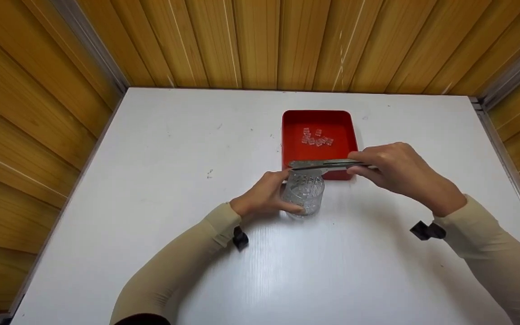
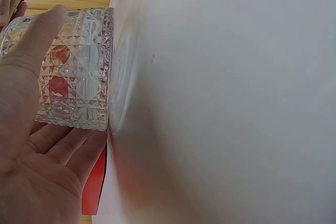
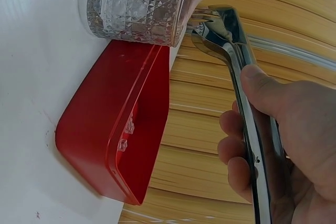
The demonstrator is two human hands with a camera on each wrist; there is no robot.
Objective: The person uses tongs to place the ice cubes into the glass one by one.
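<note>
A clear cut-pattern glass (image 1: 305,198) stands on the white table. My left hand (image 1: 266,194) holds it from the left, thumb across the near side and fingers behind, as the left wrist view shows on the glass (image 2: 86,72). My right hand (image 1: 393,171) grips metal tongs (image 1: 332,164) by the handle, held nearly level. Their tips, one fork-like and one rounded, lie close over the mouth of the glass in the right wrist view, where the tongs (image 3: 254,135) point at the rim. Several clear cubes (image 1: 312,141) lie in a red tray (image 1: 294,122) just behind the glass.
The white tabletop (image 1: 174,149) extends around the glass and tray. Wood-patterned panels (image 1: 260,45) wall it in at the back and both sides, with metal strips (image 1: 93,45) at the corners. The tray's front wall stands right behind the glass.
</note>
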